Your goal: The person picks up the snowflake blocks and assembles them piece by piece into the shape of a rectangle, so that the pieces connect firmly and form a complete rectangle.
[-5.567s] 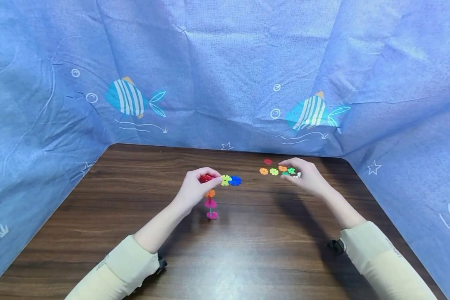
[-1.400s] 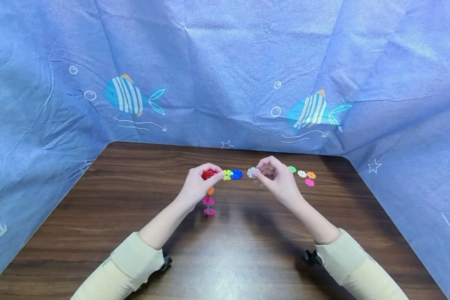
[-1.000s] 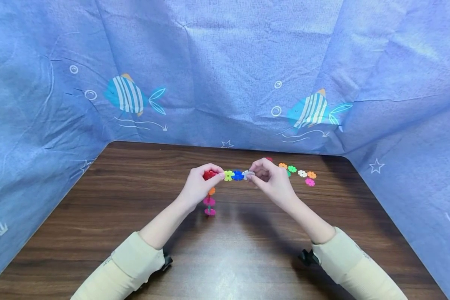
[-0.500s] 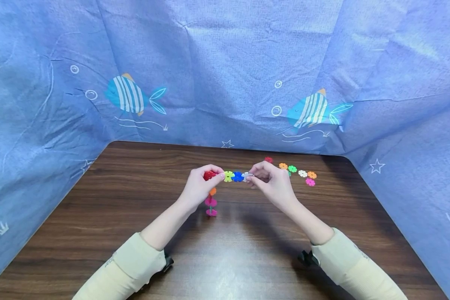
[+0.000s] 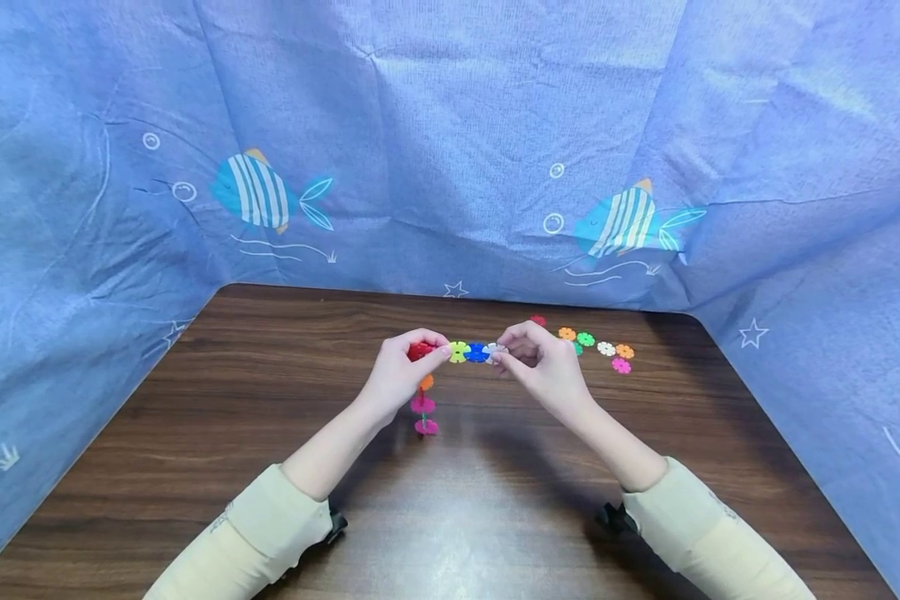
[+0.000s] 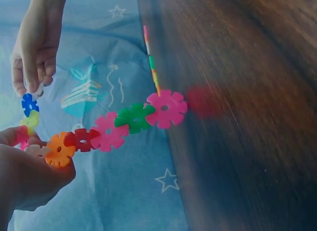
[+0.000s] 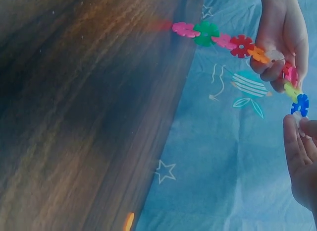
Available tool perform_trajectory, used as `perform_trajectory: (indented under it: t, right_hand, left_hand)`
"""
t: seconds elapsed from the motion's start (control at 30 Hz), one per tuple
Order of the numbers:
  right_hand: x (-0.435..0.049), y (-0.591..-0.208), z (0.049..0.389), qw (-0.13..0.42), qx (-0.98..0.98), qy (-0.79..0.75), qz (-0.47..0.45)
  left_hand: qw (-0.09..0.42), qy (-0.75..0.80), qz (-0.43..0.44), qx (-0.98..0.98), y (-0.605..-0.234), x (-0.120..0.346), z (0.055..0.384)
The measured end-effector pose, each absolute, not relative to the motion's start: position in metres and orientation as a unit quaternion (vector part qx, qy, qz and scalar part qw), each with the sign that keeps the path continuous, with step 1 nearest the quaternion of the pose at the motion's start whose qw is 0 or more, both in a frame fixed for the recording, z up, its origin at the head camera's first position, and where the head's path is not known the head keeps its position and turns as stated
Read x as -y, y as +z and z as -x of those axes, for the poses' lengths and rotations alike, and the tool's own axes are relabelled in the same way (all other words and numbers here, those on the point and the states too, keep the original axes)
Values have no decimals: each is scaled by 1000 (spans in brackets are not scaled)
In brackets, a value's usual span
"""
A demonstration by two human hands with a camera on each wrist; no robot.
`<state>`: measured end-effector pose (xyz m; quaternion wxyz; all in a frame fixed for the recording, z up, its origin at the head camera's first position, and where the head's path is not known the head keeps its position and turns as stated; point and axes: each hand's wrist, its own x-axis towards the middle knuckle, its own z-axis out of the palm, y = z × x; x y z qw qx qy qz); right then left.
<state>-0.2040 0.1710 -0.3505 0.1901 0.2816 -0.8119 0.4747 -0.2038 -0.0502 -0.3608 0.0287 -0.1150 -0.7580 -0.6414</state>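
Observation:
A chain of notched plastic flower discs hangs between both hands above the table. My left hand (image 5: 393,375) pinches it at the corner, by the red disc (image 5: 420,351). From there an arm of discs drops down: orange (image 6: 60,149), red, pink (image 6: 109,132), green (image 6: 134,118) and a pink disc (image 6: 167,108) at the bottom end. Sideways run a yellow disc (image 5: 459,352), a blue disc (image 5: 477,352) and a white disc (image 5: 493,352). My right hand (image 5: 551,367) pinches the white disc, which meets the blue one's edge. Fingertips partly hide the white disc.
Loose discs lie on the dark wood table (image 5: 270,400) behind and right of my right hand, among them a red disc (image 5: 537,321), a green disc (image 5: 586,339) and a pink disc (image 5: 622,366). A blue fish-print curtain (image 5: 450,150) surrounds the table's back and sides.
My right hand has come left from the loose discs with a white disc and brought it against the blue disc. My left hand keeps its hold; over the last half second both hands barely move.

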Motion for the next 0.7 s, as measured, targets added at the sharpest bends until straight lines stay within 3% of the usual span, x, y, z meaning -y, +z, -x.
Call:
perform_trajectory:
  t: [0.33,0.7]
  right_hand:
    - [-191,-341,210,203,832,429,-287]
    - [-248,-343,230,228,871,308,-306]
  left_hand:
    - [18,-640,112,760,-359,53,205]
    - [8,-635,104,765,-358,57,206]
